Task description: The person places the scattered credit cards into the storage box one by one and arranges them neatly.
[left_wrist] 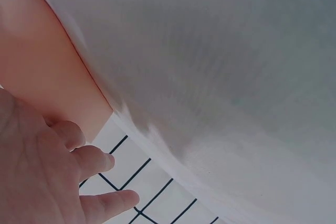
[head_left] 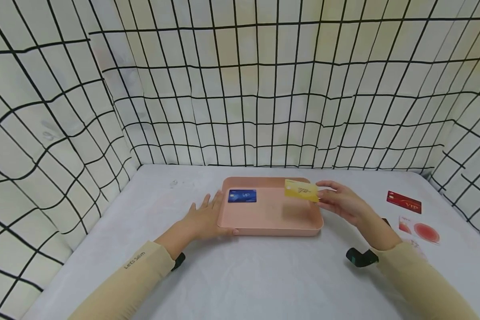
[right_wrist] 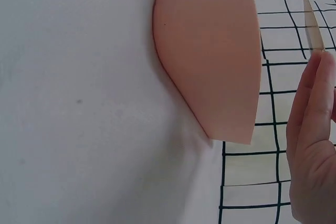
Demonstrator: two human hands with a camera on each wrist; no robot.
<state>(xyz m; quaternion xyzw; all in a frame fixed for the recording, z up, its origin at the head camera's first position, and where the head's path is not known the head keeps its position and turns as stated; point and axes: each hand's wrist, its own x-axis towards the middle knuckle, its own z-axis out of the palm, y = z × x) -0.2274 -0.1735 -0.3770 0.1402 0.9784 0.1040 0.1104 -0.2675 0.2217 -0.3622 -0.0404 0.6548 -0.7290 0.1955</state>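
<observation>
In the head view a pink tray (head_left: 264, 232) sits on the white table. A blue VIP card (head_left: 242, 196) lies in its left part. My right hand (head_left: 344, 202) pinches a yellow card (head_left: 301, 190) by its right end, over the tray's right half; the card's shadow falls on the tray floor. From the right wrist view, the yellow card (right_wrist: 314, 27) shows nearly edge-on at the fingertips. My left hand (head_left: 204, 220) rests against the tray's left side, fingers spread and fairly straight, thumb along the near left corner. The left wrist view shows those fingers (left_wrist: 94, 162) beside the tray wall.
To the right on the table lie a red VIP card (head_left: 404, 202) and a pale card with a red round print (head_left: 426, 233). Another pale card (head_left: 417, 247) is partly hidden by the right forearm. White walls with a black grid (head_left: 264, 95) enclose the table's back and sides.
</observation>
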